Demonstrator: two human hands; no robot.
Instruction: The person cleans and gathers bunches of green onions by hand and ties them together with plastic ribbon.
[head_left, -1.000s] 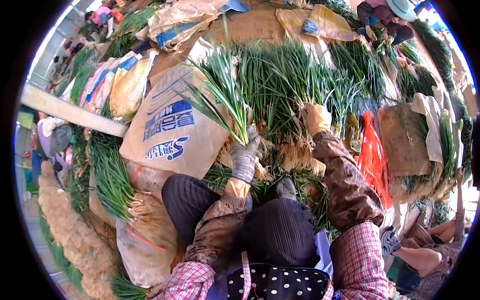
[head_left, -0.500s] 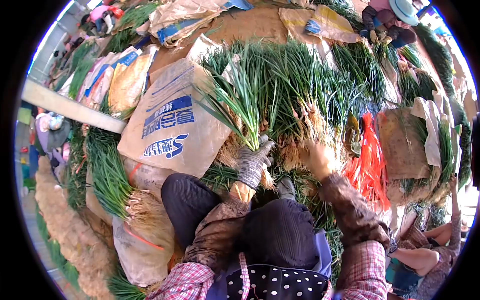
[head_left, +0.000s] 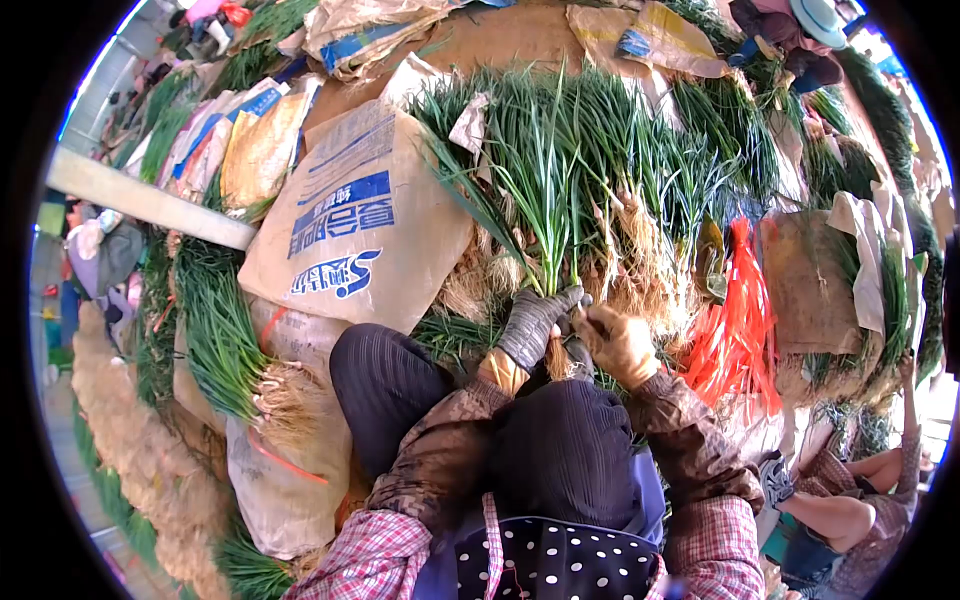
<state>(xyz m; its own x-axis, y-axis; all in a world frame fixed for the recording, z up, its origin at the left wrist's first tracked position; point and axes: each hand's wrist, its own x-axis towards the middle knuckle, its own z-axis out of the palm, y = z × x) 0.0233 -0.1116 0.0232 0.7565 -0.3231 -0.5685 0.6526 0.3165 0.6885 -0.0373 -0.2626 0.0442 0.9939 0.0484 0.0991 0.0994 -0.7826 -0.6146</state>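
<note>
My left hand (head_left: pixel 538 325), in a grey glove, is closed around a bunch of green garlic (head_left: pixel 545 225). The long leaves point up and away, and pale roots hang below the fist over my knees. Close beside it, my right hand (head_left: pixel 615 340), in a tan glove, has its fingers pinched at the base of a thin stalk along the bunch's right edge. The fingers partly hide that stalk's lower end. Just beyond both hands lies a wide heap of green garlic (head_left: pixel 640 240), its tangled roots facing me.
A printed sack (head_left: pixel 350 220) lies left of the heap. Tied green garlic (head_left: pixel 225 350) rests on another sack at the left. Red plastic strips (head_left: pixel 735 320) hang at the right. A white bar (head_left: pixel 150 195) juts in from the left. Other people sit around the edges.
My right hand has come from the heap's roots toward me and left, up to my left hand. The held bunch has shifted slightly right and stands more upright.
</note>
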